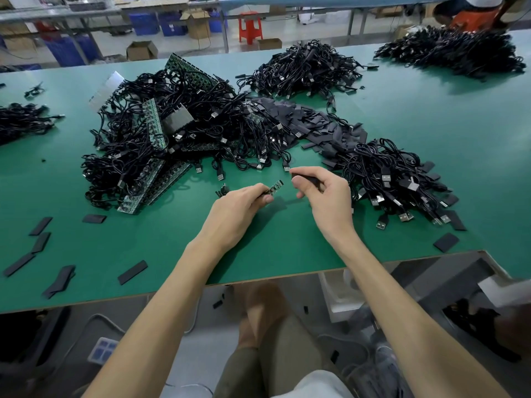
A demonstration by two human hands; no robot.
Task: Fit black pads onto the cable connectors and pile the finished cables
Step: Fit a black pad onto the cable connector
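My left hand (241,205) grips a cable whose small green circuit-board connector (276,187) sticks out past my fingers toward the right. The cable's black coil (221,191) shows behind my knuckles. My right hand (321,193) pinches a black pad (305,178) between thumb and fingers, a short gap right of the connector. Both hands hover over the green table (275,242) near its front edge. A heap of loose black pads (304,122) lies behind my hands. To the right sits a pile of cables (393,179) with USB plugs.
A large tangle of cables and green board strips (172,136) fills the table's left centre. More cable piles lie at the back (304,67), far right (454,50) and left edge (23,122). Stray pads (43,248) dot the front left. A person (474,12) sits at the far right.
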